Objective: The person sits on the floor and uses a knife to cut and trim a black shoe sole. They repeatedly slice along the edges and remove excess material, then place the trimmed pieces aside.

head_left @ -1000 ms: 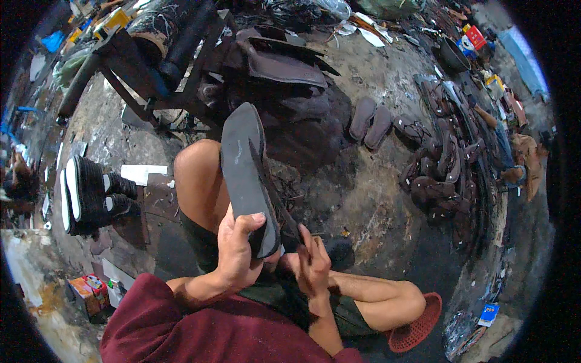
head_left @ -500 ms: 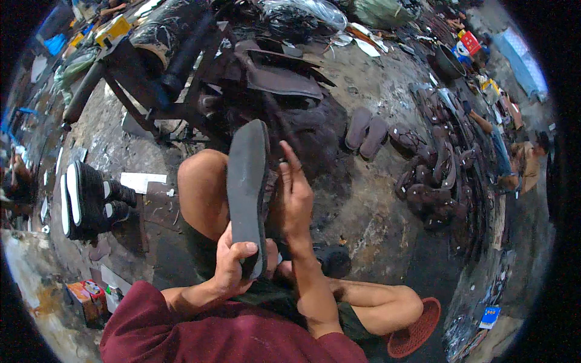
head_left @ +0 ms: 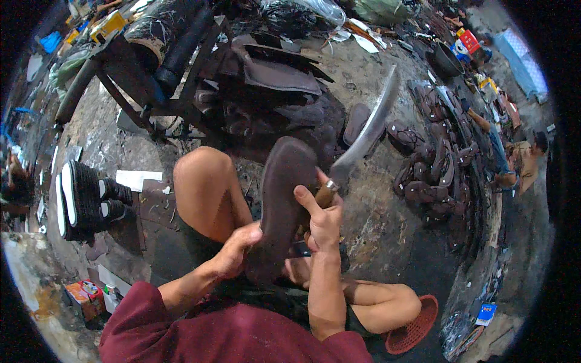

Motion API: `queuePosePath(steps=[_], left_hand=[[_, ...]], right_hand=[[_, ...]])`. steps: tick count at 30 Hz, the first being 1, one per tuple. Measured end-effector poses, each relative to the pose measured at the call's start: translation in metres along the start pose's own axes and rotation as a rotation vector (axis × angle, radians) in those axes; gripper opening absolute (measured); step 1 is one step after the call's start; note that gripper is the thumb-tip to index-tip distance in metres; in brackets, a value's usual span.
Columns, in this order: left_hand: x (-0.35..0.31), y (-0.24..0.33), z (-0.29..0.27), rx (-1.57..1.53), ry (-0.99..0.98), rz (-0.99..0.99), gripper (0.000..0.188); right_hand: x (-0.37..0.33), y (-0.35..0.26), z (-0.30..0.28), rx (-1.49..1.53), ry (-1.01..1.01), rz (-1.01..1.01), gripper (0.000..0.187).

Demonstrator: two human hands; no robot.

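My left hand [head_left: 239, 249] grips a dark brown shoe sole [head_left: 283, 193] near its lower end, thumb along the edge. The sole stands tilted up in front of my lap, its brown face showing. In my right hand [head_left: 327, 225] is a long curved knife [head_left: 370, 128], held by its wooden handle with a metal collar. Its blade points up and away to the right, clear of the sole. The right thumb and fingers lie close to the sole's right edge; whether they touch it, I cannot tell.
A stack of brown sole sheets [head_left: 281, 75] lies ahead, beside a dark metal frame [head_left: 130, 78]. Brown sandals [head_left: 445, 163] are heaped to the right, with a loose sole [head_left: 357, 123] nearer. Black-and-white soles [head_left: 78, 199] stand at left. A red mesh piece [head_left: 414, 327] sits by my leg.
The sole has turned from its grey face to its brown face and shifted slightly right. My right hand has moved right and down, and the knife blade now shows clearly.
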State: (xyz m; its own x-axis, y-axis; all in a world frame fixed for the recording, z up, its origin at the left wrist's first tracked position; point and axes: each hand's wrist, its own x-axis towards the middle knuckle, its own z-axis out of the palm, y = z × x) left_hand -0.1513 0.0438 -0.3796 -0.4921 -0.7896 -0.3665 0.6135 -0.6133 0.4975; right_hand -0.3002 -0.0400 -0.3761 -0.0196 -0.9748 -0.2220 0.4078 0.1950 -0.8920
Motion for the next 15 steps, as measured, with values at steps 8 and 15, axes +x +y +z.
queuePosePath(steps=[8, 15], left_hand=[[0.010, 0.003, -0.004, 0.416, 0.359, 0.364, 0.033], [0.022, 0.011, -0.005, 0.314, 0.533, 0.410, 0.033]], right_hand=[[-0.012, -0.010, -0.001, -0.167, 0.047, -0.074, 0.049], [-0.065, 0.023, -0.069, -0.357, 0.024, 0.240, 0.035]])
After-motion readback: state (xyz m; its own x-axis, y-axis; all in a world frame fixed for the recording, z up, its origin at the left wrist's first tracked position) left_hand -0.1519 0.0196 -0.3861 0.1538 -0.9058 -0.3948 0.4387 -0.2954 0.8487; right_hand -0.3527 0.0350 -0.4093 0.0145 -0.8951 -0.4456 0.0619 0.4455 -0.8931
